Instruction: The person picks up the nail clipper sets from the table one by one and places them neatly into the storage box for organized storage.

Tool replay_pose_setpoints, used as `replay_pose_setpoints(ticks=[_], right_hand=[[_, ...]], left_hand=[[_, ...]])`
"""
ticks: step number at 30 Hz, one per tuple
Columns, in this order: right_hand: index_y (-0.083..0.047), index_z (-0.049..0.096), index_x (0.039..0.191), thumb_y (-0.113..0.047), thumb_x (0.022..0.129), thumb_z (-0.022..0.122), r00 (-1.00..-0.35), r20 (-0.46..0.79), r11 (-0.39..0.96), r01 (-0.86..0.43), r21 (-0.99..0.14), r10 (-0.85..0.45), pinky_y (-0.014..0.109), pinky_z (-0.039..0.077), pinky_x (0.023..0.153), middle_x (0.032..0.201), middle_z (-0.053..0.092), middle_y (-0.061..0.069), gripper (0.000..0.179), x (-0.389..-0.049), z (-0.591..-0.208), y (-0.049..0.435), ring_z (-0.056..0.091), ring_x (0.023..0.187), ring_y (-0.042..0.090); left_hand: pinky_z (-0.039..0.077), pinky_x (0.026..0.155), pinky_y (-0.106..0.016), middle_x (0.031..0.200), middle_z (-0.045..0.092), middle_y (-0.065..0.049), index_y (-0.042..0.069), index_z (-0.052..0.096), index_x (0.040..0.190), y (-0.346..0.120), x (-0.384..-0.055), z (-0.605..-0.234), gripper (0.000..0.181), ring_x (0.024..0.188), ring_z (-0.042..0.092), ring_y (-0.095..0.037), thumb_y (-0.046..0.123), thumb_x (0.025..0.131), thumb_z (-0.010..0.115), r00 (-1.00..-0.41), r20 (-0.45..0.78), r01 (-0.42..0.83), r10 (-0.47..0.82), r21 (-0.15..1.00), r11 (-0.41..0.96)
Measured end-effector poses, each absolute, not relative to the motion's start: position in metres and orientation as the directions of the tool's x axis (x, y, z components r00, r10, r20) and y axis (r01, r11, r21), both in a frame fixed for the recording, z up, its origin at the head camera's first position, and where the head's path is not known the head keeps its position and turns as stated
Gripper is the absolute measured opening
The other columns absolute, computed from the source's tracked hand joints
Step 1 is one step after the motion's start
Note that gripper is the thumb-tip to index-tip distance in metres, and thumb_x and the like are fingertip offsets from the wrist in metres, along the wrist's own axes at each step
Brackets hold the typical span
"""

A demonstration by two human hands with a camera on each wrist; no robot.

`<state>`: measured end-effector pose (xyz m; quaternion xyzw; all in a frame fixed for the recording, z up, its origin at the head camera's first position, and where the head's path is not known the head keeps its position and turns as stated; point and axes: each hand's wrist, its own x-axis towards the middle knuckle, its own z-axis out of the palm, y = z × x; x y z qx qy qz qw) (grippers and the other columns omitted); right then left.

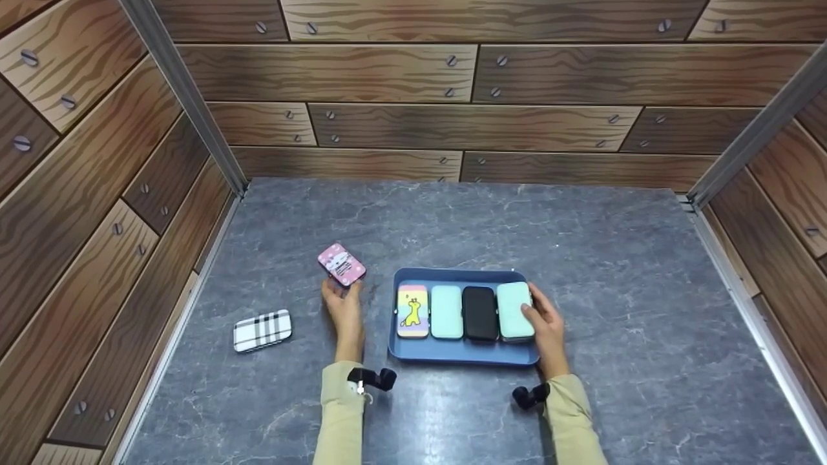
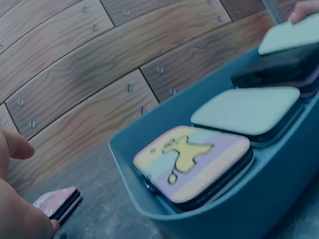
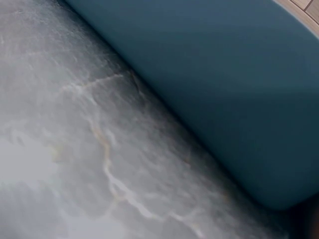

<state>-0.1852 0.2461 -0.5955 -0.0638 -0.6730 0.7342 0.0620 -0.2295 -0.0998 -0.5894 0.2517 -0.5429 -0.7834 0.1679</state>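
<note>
A blue tray (image 1: 465,352) holds a row of small cases: one striped with a yellow giraffe (image 1: 413,312), a mint one (image 1: 447,312), a black one (image 1: 481,314) and another mint one (image 1: 514,303) at the right end. My right hand (image 1: 548,323) grips that right-end mint case, thumb on its top and fingers along its outer side. Left of the tray, a pink case with a cat face (image 1: 341,263) lies slanted on the table. My left hand (image 1: 345,316) is at its near edge, thumb and fingers spread apart. The right wrist view shows mostly the tray's outer wall (image 3: 219,89).
A black-and-white checked case (image 1: 263,330) lies on the grey marbled table (image 1: 614,258), left of my left hand. Wood-patterned panels (image 1: 387,71) wall in the back and both sides.
</note>
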Motion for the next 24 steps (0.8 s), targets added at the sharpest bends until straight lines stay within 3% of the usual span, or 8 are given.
replay_pose_setpoints(ticks=[8, 18, 24], right_hand=[[-0.002, 0.042, 0.15, -0.006, 0.099, 0.057, -0.981, -0.003, -0.112, -0.018, -0.994, 0.193, 0.023, 0.032, 0.113, 0.155, 0.038, 0.014, 0.053, -0.194, -0.619, 0.251, 0.03, 0.146, 0.023], [-0.002, 0.044, 0.148, -0.009, 0.098, 0.06, -0.978, 0.023, -0.106, -0.046, -0.993, 0.206, 0.025, 0.031, 0.114, 0.154, 0.04, 0.014, 0.053, -0.195, -0.625, 0.252, 0.031, 0.145, 0.023], [-0.002, 0.046, 0.147, -0.01, 0.097, 0.062, -0.976, 0.029, -0.105, -0.053, -0.993, 0.215, 0.025, 0.032, 0.113, 0.153, 0.041, 0.015, 0.053, -0.196, -0.625, 0.252, 0.031, 0.145, 0.024]], left_hand=[[0.021, 0.12, -0.036, 0.16, 0.013, -0.029, -0.006, 0.003, 0.156, -0.111, -0.238, -0.587, 0.087, 0.148, 0.017, -0.035, 0.002, 0.091, 0.059, -0.786, -0.287, -0.03, -0.548, 0.902, -0.43], [0.028, 0.117, -0.038, 0.153, 0.03, -0.029, -0.007, 0.013, 0.155, -0.119, -0.247, -0.584, 0.081, 0.144, 0.029, -0.035, 0.005, 0.09, 0.06, -0.745, -0.329, -0.118, -0.58, 0.921, -0.371], [0.036, 0.112, -0.041, 0.139, 0.046, -0.032, -0.011, 0.025, 0.15, -0.122, -0.255, -0.584, 0.074, 0.134, 0.042, -0.038, 0.006, 0.089, 0.061, -0.711, -0.296, -0.169, -0.638, 0.953, -0.253]])
